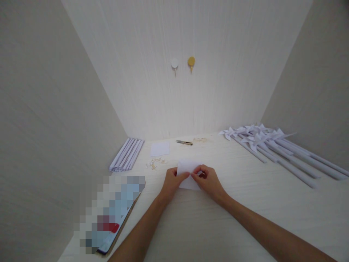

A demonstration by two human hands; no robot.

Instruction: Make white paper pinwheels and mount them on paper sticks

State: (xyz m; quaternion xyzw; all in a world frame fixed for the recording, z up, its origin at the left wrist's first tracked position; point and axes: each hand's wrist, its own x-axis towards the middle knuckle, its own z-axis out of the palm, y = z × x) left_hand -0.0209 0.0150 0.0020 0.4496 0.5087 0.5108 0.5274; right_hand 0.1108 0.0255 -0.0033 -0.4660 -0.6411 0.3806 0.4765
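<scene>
A white sheet of paper (188,183) is held up just above the table's middle. My left hand (174,180) grips its left side, thumb lying across the front and fingers behind. At the sheet's centre, the thumb and fingertips of my right hand (207,178) are pinched together; anything between them is too small to make out. Beyond the hands lie a second white paper square (160,149), a scatter of small pale pieces (155,162) and small thread snips (184,142) with dark blades.
Rolled white paper tubes (127,154) lie in a row at the left wall. Several paper pinwheels (257,138) on long paper sticks (289,162) are piled at the right. A partly blurred phone-like device (109,240) rests front left. Two round hooks (191,61) are on the back wall.
</scene>
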